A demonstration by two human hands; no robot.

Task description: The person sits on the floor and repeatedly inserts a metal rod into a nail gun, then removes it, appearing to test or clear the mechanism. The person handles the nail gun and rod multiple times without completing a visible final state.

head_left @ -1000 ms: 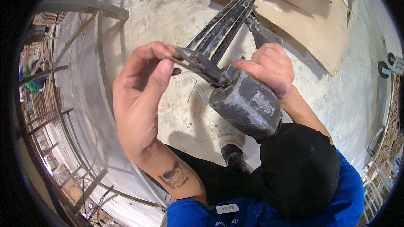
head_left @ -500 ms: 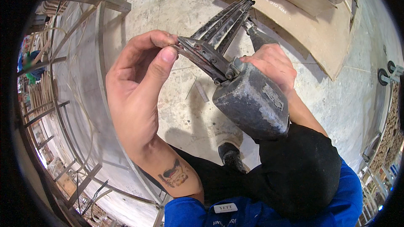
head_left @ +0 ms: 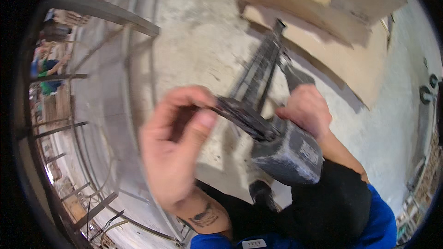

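A worn black and grey nail gun (head_left: 290, 154) is held up in front of me, its bulky rounded head toward my body. Its long ribbed magazine (head_left: 259, 71) points away, toward the far side. My right hand (head_left: 308, 110) is wrapped round the handle, on the tool's right. With thumb and bent fingers, my left hand (head_left: 177, 133) pinches the outer end of the dark metal nosepiece (head_left: 244, 117). Whether anything small sits between those fingertips cannot be made out, as the picture is blurred there.
Sheets of brown cardboard (head_left: 323, 50) lie on the concrete floor (head_left: 194, 32) at the far right. A metal frame (head_left: 104, 11) stands along the left, with another person (head_left: 50, 74) beyond it. My shoe (head_left: 262, 191) shows below the tool. Small wheels (head_left: 425, 94) stand at the right edge.
The whole scene sits lower and slightly farther right in view. Both hands keep their hold on the nail gun. The person at the left shows more plainly.
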